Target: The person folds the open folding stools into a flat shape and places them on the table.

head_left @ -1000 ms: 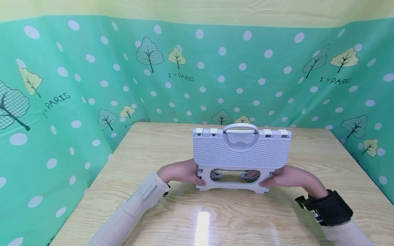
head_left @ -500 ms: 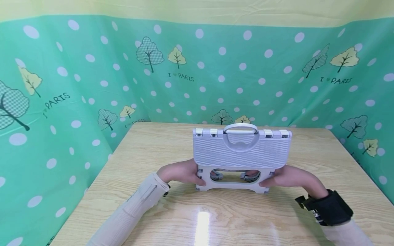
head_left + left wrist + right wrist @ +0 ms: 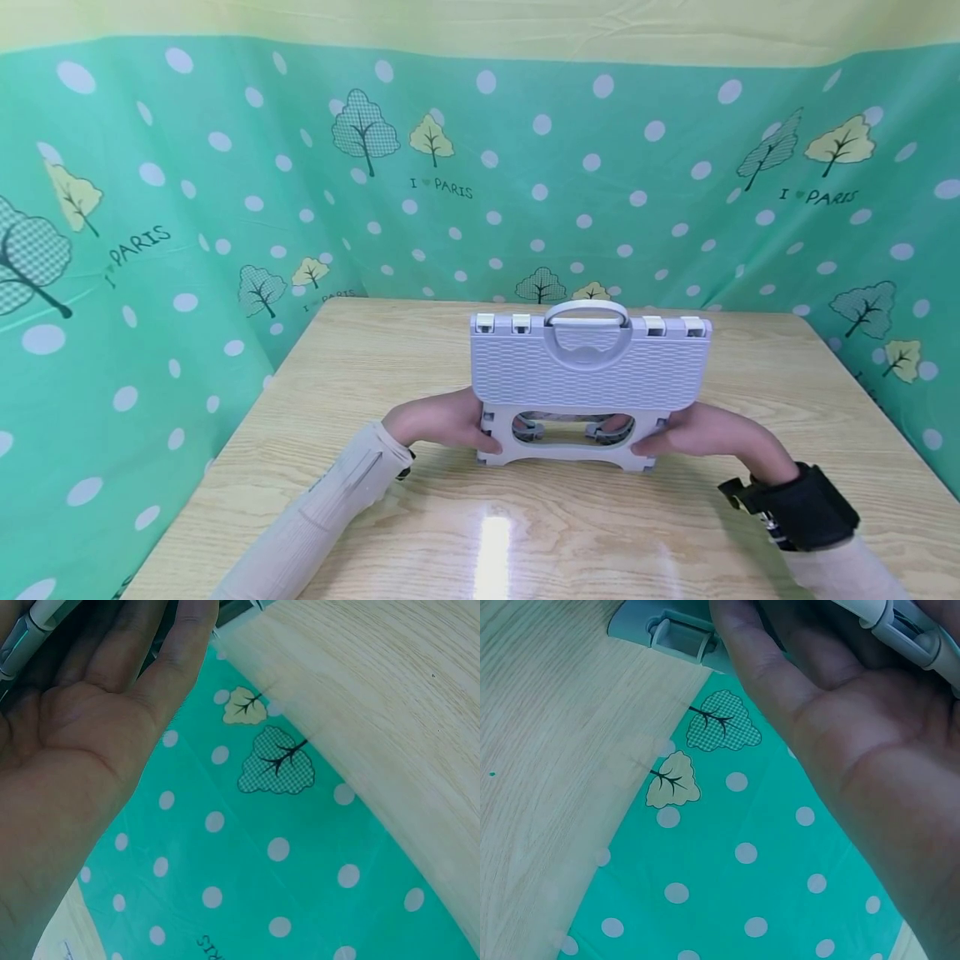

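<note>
A pale folding step stool (image 3: pixel 588 387) with a woven-textured top and a loop handle (image 3: pixel 587 310) stands on the table in the head view. Its top panel hangs tilted toward me, above a leg frame with an oval cut-out. My left hand (image 3: pixel 442 418) grips the frame's left side, thumb on the front near the foot. On the opposite side my right hand (image 3: pixel 701 429) holds the frame the same way. Most fingers are hidden behind the frame, though some show through the cut-out. Each wrist view shows a palm against stool parts, such as a hinge piece (image 3: pixel 682 639) on the right.
The wooden table (image 3: pixel 360 517) extends around the stool on all sides. A green polka-dot curtain (image 3: pixel 465 183) with printed trees hangs behind the table and along both sides. A black strap (image 3: pixel 806 508) wraps the right wrist.
</note>
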A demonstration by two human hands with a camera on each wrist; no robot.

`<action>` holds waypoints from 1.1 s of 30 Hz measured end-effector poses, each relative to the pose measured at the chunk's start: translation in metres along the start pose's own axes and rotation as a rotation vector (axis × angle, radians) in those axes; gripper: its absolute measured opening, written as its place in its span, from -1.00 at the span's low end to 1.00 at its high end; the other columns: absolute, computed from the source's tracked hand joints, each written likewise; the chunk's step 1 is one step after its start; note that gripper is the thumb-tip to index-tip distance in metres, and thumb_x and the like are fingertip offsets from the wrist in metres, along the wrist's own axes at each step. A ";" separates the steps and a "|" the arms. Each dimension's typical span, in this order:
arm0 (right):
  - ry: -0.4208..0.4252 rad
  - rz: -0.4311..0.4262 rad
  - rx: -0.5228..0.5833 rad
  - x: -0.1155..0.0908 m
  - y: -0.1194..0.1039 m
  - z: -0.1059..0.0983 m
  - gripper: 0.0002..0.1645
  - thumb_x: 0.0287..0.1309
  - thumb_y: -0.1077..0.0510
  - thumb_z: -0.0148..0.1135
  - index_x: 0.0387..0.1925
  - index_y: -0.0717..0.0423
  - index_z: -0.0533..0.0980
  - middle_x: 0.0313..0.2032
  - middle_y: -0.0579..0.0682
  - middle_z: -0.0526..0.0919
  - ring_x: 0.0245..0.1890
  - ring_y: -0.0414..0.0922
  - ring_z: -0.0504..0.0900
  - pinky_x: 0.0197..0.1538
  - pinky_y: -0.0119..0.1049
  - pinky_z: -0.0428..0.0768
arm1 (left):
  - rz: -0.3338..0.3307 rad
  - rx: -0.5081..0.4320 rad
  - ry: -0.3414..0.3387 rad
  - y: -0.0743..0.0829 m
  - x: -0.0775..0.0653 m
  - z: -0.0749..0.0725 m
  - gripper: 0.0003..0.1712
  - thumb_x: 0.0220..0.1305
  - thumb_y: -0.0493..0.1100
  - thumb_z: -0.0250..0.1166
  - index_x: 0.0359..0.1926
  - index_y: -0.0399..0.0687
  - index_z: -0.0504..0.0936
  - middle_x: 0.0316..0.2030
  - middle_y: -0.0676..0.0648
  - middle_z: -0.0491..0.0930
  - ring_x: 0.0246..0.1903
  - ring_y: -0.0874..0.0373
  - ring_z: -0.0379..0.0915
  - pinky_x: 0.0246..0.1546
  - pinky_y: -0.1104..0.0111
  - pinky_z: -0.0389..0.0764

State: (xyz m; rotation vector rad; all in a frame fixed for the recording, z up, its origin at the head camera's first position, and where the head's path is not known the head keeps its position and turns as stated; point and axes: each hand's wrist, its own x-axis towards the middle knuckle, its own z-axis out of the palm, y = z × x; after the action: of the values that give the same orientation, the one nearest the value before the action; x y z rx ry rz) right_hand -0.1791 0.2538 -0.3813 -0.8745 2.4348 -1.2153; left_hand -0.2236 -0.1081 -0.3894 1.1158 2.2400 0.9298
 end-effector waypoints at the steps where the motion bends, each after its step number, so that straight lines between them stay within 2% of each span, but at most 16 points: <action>1: 0.001 -0.004 0.000 0.000 0.000 0.000 -0.28 0.05 0.26 0.44 0.22 0.31 0.34 0.14 0.28 0.42 0.09 0.20 0.48 0.02 -0.31 0.51 | 0.001 0.000 0.000 0.000 0.000 0.000 0.04 0.15 -0.34 0.44 0.50 0.07 0.01 0.24 -0.09 0.46 0.07 0.22 0.50 0.01 0.39 0.55; 5: -0.002 -0.011 0.001 0.000 0.002 0.000 -0.23 0.05 0.27 0.43 0.25 0.31 0.27 0.15 0.29 0.42 0.10 0.22 0.48 0.02 -0.31 0.51 | 0.002 -0.003 -0.001 0.000 0.000 0.000 0.07 0.14 -0.35 0.44 0.51 0.09 -0.01 0.26 -0.06 0.44 0.09 0.22 0.48 0.03 0.38 0.54; 11: 0.001 -0.012 0.006 0.001 0.002 0.000 -0.31 0.03 0.29 0.44 0.18 0.31 0.34 0.12 0.30 0.44 0.09 0.25 0.50 0.01 -0.30 0.54 | -0.007 -0.012 -0.002 0.000 -0.001 0.000 0.04 0.14 -0.33 0.45 0.49 0.09 0.01 0.27 -0.08 0.44 0.10 0.21 0.48 0.05 0.37 0.54; 20: -0.007 0.006 0.012 0.000 -0.001 -0.001 -0.18 0.06 0.25 0.43 0.29 0.34 0.23 0.19 0.34 0.38 0.12 0.25 0.46 0.03 -0.29 0.51 | -0.015 -0.023 -0.002 0.001 0.000 0.000 0.03 0.14 -0.33 0.45 0.49 0.09 0.03 0.25 -0.08 0.45 0.08 0.22 0.49 0.04 0.37 0.54; 28: 0.002 0.030 -0.006 -0.002 -0.002 -0.001 0.00 0.02 0.22 0.48 0.36 0.36 0.09 0.22 0.38 0.33 0.17 0.32 0.42 0.08 0.06 0.47 | -0.014 -0.026 -0.016 0.001 -0.001 -0.002 0.00 0.16 -0.32 0.44 0.48 0.10 0.05 0.27 -0.06 0.42 0.10 0.24 0.46 0.05 0.39 0.53; 33: -0.021 0.000 -0.013 -0.005 -0.002 -0.006 0.06 0.07 0.18 0.47 0.42 0.33 0.02 0.30 0.41 0.26 0.20 0.33 0.37 0.07 -0.12 0.53 | -0.014 -0.017 -0.047 -0.002 -0.003 -0.003 -0.03 0.19 -0.27 0.44 0.48 0.13 0.08 0.25 -0.04 0.46 0.07 0.27 0.49 0.02 0.41 0.55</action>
State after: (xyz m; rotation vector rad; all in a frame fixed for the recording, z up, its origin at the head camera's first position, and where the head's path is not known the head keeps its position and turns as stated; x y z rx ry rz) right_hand -0.1770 0.2600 -0.3768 -0.8869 2.4291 -1.1859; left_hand -0.2253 -0.1123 -0.3890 1.1021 2.1947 0.9064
